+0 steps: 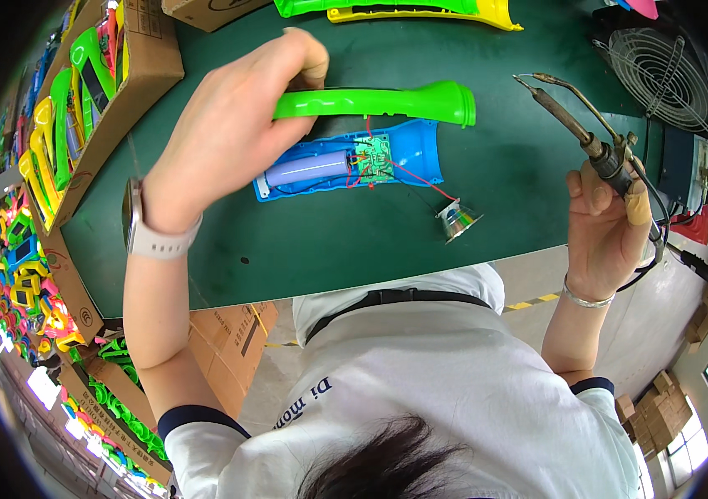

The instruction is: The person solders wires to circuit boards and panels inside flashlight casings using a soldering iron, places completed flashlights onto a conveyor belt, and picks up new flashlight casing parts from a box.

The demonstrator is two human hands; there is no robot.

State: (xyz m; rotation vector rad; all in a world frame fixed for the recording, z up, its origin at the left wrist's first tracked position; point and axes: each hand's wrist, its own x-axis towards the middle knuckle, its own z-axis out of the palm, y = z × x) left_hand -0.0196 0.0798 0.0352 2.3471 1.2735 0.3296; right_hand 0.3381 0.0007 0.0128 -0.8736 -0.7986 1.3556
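Observation:
My left hand [258, 96] grips a green plastic flashlight half-shell [387, 103] by its left end, tilted above the table. Just below it lies a blue half-shell [417, 158] holding a purple cylindrical battery [308, 170] and a small green circuit board [375, 158]. A red wire runs up from the board toward the green shell. Other thin wires lead right to a shiny reflector cup [458, 220] on the table. In my right hand [608, 212] is a soldering iron [574, 125] with a curved metal tube along it, its tip pointing up and left, apart from the shells.
A cardboard box [150, 50] of colourful shells stands at left on the green table [329, 241]. Green and yellow shells [429, 15] lie at the far edge. A round wire-guarded fan [662, 75] stands at far right, beside a dark box-shaped device [687, 166].

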